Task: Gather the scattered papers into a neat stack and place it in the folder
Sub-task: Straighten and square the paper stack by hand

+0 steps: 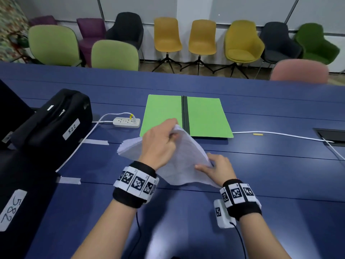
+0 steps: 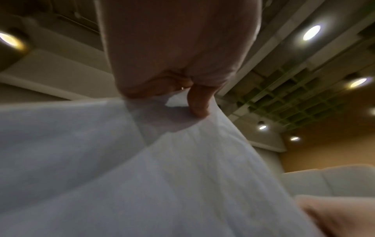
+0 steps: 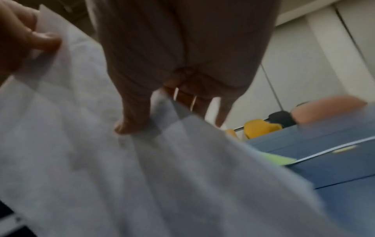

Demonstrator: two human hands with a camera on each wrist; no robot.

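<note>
the papers [image 1: 183,156] are gathered into one loose white bundle, lifted off the blue desk [image 1: 280,184] and sagging between both hands, just on the near side of the folder [image 1: 205,116]. the left hand [image 1: 158,143] grips the bundle's far upper corner, fingers curled over the edge with the thumb [image 2: 198,102] pressed against the sheets; that corner overlaps the folder's near edge in the head view. the right hand [image 1: 217,168] pinches the near lower edge of the bundle, its thumb [image 3: 129,121] lying on top of the sheets and the other fingers behind them. the sheets are not squared up: their edges fan out on the side left of the left hand, and the bundle bends in the middle.

the folder lies open and flat on the desk, green, with a dark spine down its centre, and nothing rests on either half. left of the folder sits a white power strip [image 1: 127,122] with a cable plugged in; further left of it are black cases [image 1: 54,120] with handwritten labels. right of the folder a white cable [image 1: 280,135] runs along the desk, with a small yellow object [image 1: 258,134] beside it. beyond the folder, past the desk's far edge, stands a row of coloured chairs [image 1: 202,37].
</note>
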